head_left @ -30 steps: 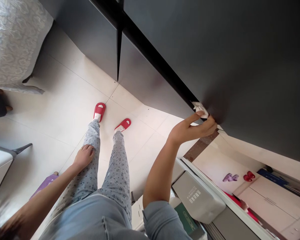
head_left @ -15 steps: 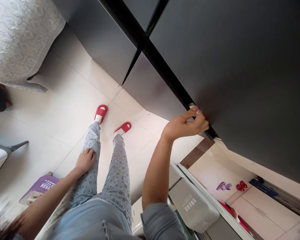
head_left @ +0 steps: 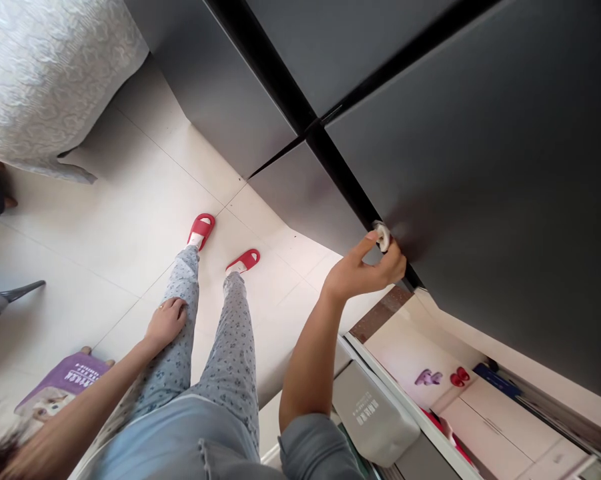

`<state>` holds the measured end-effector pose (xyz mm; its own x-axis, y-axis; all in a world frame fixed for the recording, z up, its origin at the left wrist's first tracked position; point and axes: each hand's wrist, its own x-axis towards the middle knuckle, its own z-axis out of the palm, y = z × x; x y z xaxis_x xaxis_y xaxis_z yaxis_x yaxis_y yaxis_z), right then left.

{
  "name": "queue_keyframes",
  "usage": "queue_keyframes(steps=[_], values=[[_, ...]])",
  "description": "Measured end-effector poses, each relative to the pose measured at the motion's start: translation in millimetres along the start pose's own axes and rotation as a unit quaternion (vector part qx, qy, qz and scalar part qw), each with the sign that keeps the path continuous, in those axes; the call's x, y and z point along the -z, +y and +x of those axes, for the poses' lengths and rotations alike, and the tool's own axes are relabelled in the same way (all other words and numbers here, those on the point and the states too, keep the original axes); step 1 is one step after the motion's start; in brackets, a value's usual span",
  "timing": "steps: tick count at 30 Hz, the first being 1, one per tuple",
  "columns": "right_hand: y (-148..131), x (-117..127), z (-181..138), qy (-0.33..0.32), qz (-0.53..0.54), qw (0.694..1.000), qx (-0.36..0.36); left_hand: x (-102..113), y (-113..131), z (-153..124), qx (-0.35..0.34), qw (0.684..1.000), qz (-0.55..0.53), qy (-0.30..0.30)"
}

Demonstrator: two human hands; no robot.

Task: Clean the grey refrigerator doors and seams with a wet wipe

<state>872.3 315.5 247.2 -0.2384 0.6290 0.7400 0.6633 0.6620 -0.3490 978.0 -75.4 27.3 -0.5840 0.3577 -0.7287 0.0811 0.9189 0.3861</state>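
Note:
My right hand (head_left: 373,267) pinches a small white wad (head_left: 381,235), which looks like a folded tissue or wipe. The wad presses at the black recessed strip (head_left: 347,180) between the dark grey doors of a large cabinet-like appliance, apparently a refrigerator. Above the strip is a big grey door panel (head_left: 505,200); a lower panel (head_left: 313,207) lies on its other side. Low at the left, my left hand (head_left: 167,323) lies flat on my patterned trouser leg, a ring on one finger, holding nothing.
Red slippers (head_left: 201,231) are on my feet on the pale tiled floor. A light textured cover (head_left: 55,80) drapes at upper left. A purple printed bag (head_left: 67,380) lies at lower left. Beside my right arm stands a grey lettered case (head_left: 375,413), near a sliding-door frame (head_left: 405,400).
The view has shifted and tilted. My right hand sits nearer the crossing of the door gaps, and more of the white wad shows. My left hand stays on my leg.

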Motion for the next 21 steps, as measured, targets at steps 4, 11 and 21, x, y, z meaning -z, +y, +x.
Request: queue_keyframes(steps=[4,11,21], values=[[-6.1,-5.7,2.4,-0.01,-0.034,0.998,-0.058,0.4,-5.7,-0.3,-0.003,1.0,-0.005,-0.002],[-39.2,-16.4,-2.2,-0.027,-0.009,0.998,-0.064,-1.4,-15.8,-0.9,-0.004,1.0,-0.01,-0.005],[-115.3,-72.4,-21.2,-0.114,0.134,0.982,-0.075,1.1,-20.0,-1.8,0.007,0.999,0.001,-0.044]])
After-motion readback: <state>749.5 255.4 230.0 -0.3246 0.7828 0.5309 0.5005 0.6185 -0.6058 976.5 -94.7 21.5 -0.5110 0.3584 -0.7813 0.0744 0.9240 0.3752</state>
